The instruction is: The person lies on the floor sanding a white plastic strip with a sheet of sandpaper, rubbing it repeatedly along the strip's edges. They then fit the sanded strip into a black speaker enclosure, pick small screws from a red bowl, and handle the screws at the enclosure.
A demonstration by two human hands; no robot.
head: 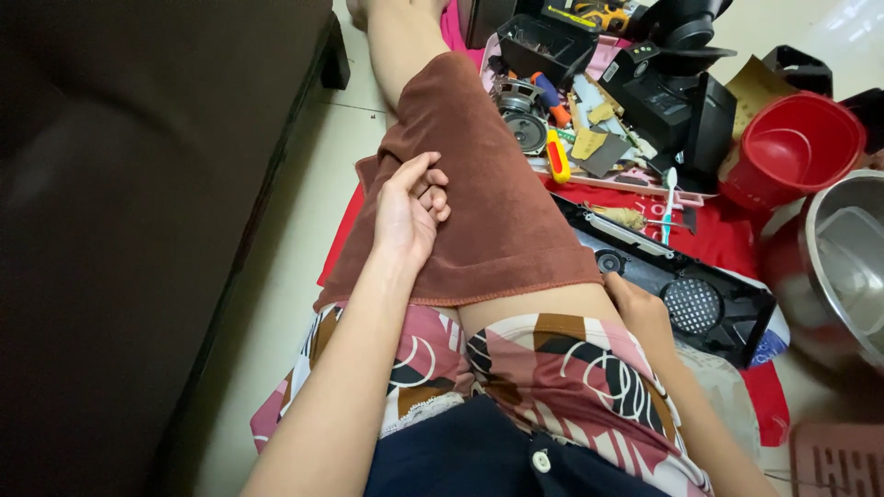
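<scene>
A brown towel (479,184) is lying draped over the person's thigh, soft and ribbed, its stitched hem running across just above the patterned shorts (562,377). The left hand (410,207) is resting on it, fingers curling loosely inward, gripping nothing. The right hand (635,308) is pressing down beside the leg against a black plastic panel (709,308); its fingers are mostly hidden, so its grip cannot be told. Beyond, a yellow-handled screwdriver (558,156) is lying among tan cardboard scraps (589,138), near a red tub (792,147).
</scene>
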